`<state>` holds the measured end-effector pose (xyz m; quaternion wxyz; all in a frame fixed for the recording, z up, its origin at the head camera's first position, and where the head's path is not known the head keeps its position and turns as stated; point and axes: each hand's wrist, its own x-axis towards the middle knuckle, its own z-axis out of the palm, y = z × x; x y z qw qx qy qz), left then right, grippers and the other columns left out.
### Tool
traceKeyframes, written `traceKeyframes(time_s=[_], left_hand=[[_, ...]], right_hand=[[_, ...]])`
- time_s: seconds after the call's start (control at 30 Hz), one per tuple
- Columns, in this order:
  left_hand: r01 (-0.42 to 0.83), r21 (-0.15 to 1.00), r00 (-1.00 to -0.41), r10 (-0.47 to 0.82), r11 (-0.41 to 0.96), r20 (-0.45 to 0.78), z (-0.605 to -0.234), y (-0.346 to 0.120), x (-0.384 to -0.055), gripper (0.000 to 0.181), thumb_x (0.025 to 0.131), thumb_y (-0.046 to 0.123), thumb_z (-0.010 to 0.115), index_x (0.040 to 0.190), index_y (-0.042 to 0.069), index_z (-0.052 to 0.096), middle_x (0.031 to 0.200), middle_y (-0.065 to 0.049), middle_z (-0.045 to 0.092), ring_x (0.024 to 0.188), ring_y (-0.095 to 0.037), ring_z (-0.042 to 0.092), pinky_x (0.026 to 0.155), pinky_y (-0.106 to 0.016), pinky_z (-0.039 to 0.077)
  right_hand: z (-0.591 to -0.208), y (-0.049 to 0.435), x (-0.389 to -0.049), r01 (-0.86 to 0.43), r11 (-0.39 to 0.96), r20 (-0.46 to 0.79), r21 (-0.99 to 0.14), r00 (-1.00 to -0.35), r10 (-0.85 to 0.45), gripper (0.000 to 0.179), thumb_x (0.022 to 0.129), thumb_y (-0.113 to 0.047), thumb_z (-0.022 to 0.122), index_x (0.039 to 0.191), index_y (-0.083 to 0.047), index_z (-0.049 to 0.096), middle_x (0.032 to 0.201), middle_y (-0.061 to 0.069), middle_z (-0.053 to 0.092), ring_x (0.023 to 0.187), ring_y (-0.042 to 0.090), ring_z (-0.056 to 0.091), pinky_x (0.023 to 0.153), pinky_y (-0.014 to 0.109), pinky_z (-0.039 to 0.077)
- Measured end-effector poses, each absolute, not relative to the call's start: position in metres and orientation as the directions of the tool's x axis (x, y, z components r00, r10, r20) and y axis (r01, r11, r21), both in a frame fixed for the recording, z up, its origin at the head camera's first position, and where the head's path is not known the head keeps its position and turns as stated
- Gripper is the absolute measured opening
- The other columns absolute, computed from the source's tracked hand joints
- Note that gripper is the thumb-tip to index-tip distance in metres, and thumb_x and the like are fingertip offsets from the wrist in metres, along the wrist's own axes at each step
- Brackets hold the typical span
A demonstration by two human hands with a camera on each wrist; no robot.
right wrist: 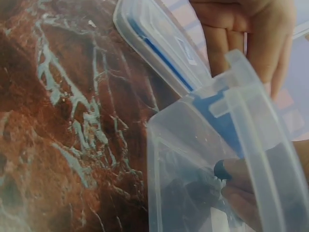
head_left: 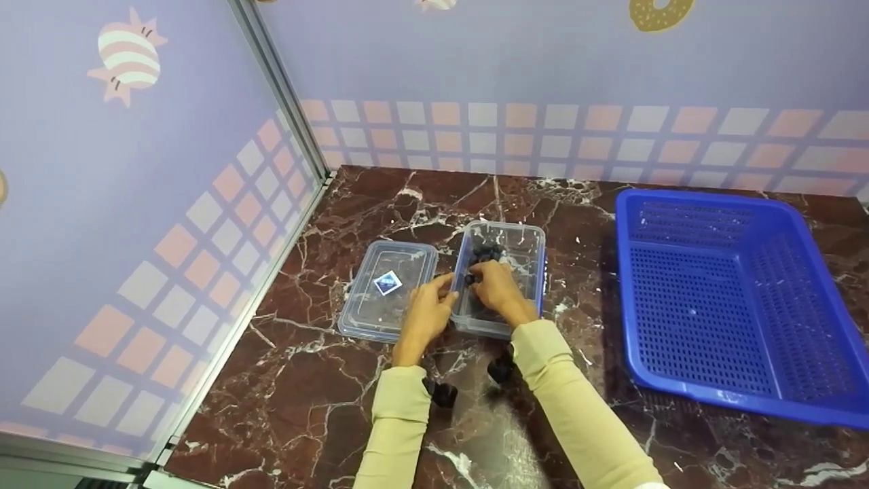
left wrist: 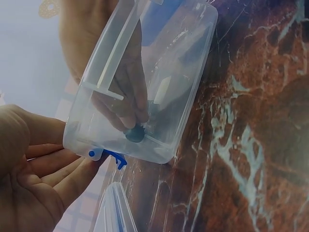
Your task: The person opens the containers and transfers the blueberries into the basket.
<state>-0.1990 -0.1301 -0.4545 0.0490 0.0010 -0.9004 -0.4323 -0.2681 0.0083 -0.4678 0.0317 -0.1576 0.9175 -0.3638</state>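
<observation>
Inside the clear plastic box [head_left: 499, 329], my right hand [head_left: 501, 291] pinches a dark round blueberry [left wrist: 135, 134] between thumb and fingertips. More dark berries [head_left: 486, 251] lie in the far part of the box. At the box's left side, my left hand [head_left: 429, 309] touches the rim, its fingers nearly straight. One fingertip meets the blue latch [left wrist: 116, 158] on the side wall in the left wrist view. The right wrist view shows the blueberry [right wrist: 222, 169] through the clear wall.
A clear lid [head_left: 370, 305] with a blue and white sticker lies flat left of the box. To the right stands a large blue perforated basket [head_left: 631, 339]. The table is dark red marble [head_left: 299, 380]. Patterned panels [head_left: 475, 61] border its back and left.
</observation>
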Motion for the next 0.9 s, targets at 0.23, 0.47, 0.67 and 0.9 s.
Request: traceKeyframes(time_s=[0.23,0.47,0.67,0.9], left_hand=[[0.059,0.770,-0.994,-0.034,0.635,0.105,-0.4541,-0.1306,-0.1994,0.037,0.091,0.009,0.061,0.128,0.002,0.060,0.120,-0.015,0.066,0.102,-0.026,0.068,0.089,-0.037,0.053],[0.063,0.769,-0.993,-0.033,0.636,0.109,-0.4544,-0.1304,-0.1981,0.037,0.091,0.009,0.061,0.127,0.002,0.060,0.118,-0.015,0.067,0.101,-0.025,0.068,0.088,-0.037,0.053],[0.047,0.772,-0.994,-0.043,0.633,0.096,-0.4543,-0.1299,-0.1982,0.037,0.091,0.008,0.061,0.128,0.003,0.060,0.116,-0.016,0.068,0.101,-0.025,0.068,0.088,-0.037,0.053],[0.043,0.771,-0.995,-0.045,0.635,0.093,-0.4537,-0.1311,-0.1989,0.037,0.091,0.010,0.061,0.128,0.004,0.060,0.115,-0.015,0.068,0.101,-0.024,0.068,0.089,-0.037,0.053]], right_hand=[[-0.4712,0.0040,-0.2671,-0.330,0.699,0.128,-0.635,-0.936,-0.327,0.031,0.075,0.007,0.063,0.103,-0.001,0.073,0.099,0.018,0.072,0.087,0.032,0.065,0.077,0.042,0.054],[-0.4743,0.0023,-0.2653,-0.353,0.735,0.167,-0.579,-0.934,-0.317,0.019,0.075,0.004,0.068,0.091,-0.004,0.075,0.087,0.018,0.072,0.080,0.035,0.065,0.071,0.045,0.053],[-0.4746,0.0007,-0.2646,-0.378,0.756,0.189,-0.535,-0.925,-0.329,0.017,0.075,0.005,0.066,0.085,-0.005,0.075,0.079,0.019,0.070,0.072,0.035,0.063,0.065,0.046,0.051],[-0.4712,0.0027,-0.2662,-0.369,0.742,0.183,-0.559,-0.928,-0.324,0.014,0.077,0.000,0.070,0.089,-0.004,0.076,0.088,0.020,0.072,0.082,0.038,0.066,0.073,0.046,0.053]])
